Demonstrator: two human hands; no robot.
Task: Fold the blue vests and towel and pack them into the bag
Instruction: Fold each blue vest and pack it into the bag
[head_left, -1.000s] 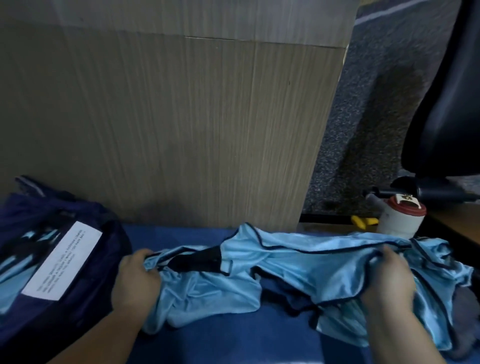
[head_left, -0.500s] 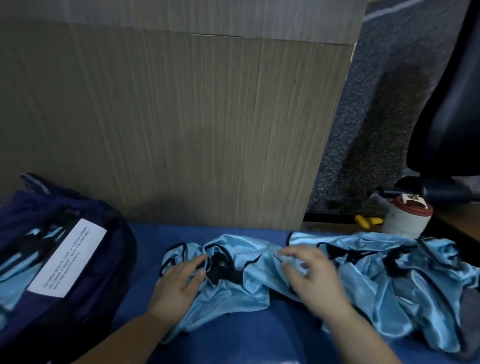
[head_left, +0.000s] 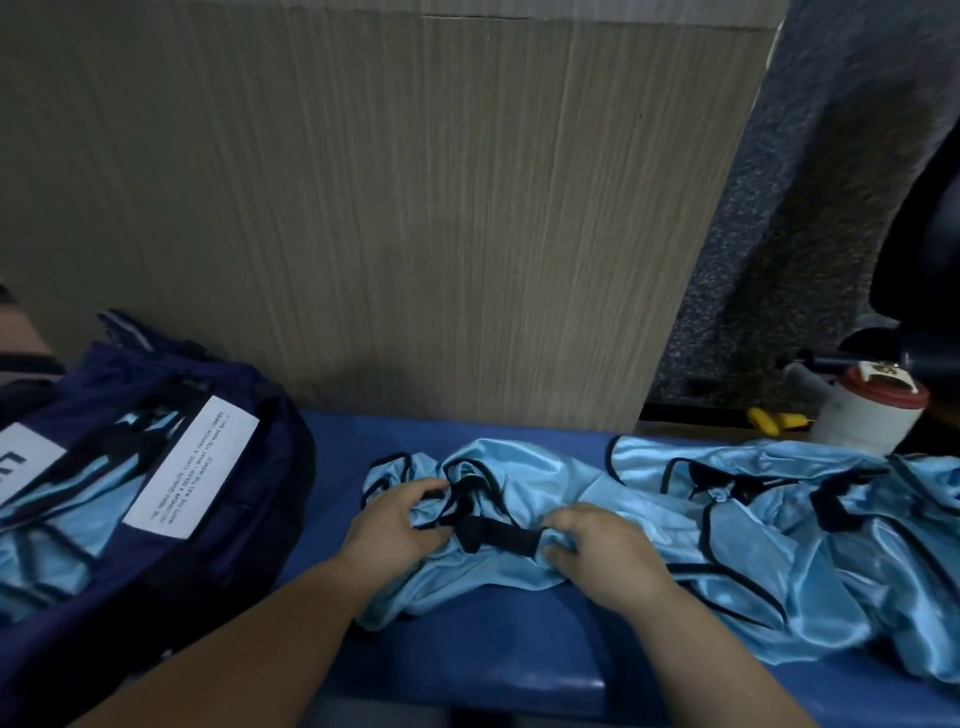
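Fingers (head_left: 422, 491) of left hand (head_left: 400, 525): curled, bunching cloth of light-blue vest (head_left: 498, 566) beside left end of its black strap (head_left: 496, 535). Fingers (head_left: 566, 519) of right hand (head_left: 602, 551): curled down, pinching cloth at right end of same strap. Vest: crumpled at middle of blue surface (head_left: 467, 660), near front edge, not yet folded.

Step in hand, as judged: straightening this vest for folding. Pull strap taut between both hands, lay black trim flat, smooth the slippery-looking cloth outward before first fold. Keep clear of neighbouring heap so no second garment drags along.

Hidden or unclear, left to right:
- Bag (head_left: 270, 467): dark navy, at left end of surface, cut off by frame. Light-blue cloth showing at its top, folded or not cannot tell. Print on white label (head_left: 192, 475) too small to read fully.
- Heap of further vests (head_left: 779, 525): toward right edge, tangled, count not determinable, cut off by frame.
- Towel: not identifiable.
- Yellow object (head_left: 774, 420): kind unclear.
- White container (head_left: 867, 421), red lid: beyond back right corner, base hidden behind heap.
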